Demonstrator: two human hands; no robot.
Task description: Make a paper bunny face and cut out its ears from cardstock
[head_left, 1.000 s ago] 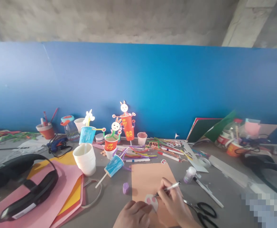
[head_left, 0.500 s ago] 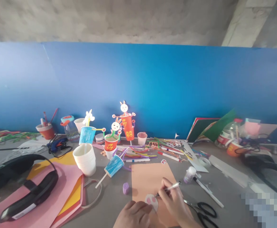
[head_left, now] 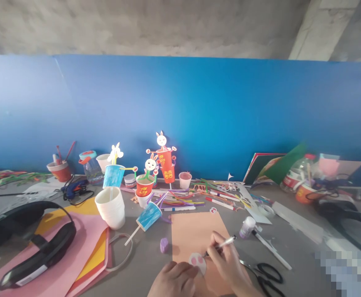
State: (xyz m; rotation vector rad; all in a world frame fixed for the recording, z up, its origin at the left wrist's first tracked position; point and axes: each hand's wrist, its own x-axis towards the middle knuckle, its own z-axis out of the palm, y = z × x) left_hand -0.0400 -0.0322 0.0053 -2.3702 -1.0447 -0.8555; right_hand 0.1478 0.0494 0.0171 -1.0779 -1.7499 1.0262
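Note:
My right hand (head_left: pixel 225 258) grips a pen (head_left: pixel 228 241) with a pale barrel, its tip at the right edge of a white paper cutout (head_left: pixel 201 269) bearing two pink ovals. With bent fingers, my left hand (head_left: pixel 176 280) holds the cutout down from the lower left, covering part of it. Beneath both hands lies a sheet of orange paper (head_left: pixel 195 229). A purple lump (head_left: pixel 164 246) sits left of the sheet. Scissors (head_left: pixel 268 276) with black handles lie right of my right hand.
Rabbit-faced cup figures (head_left: pixel 163 159) stand at the back. White stacked cups (head_left: pixel 111 208), a tilted blue cup (head_left: pixel 149 215) and headphones (head_left: pixel 41 247) are on the left. Markers (head_left: pixel 220 203) and pipe cleaners lie behind the sheet. A small bottle (head_left: pixel 247 227) stands on the right.
Almost nothing differs. My hands, the pen and the cutout are in nearly the same places.

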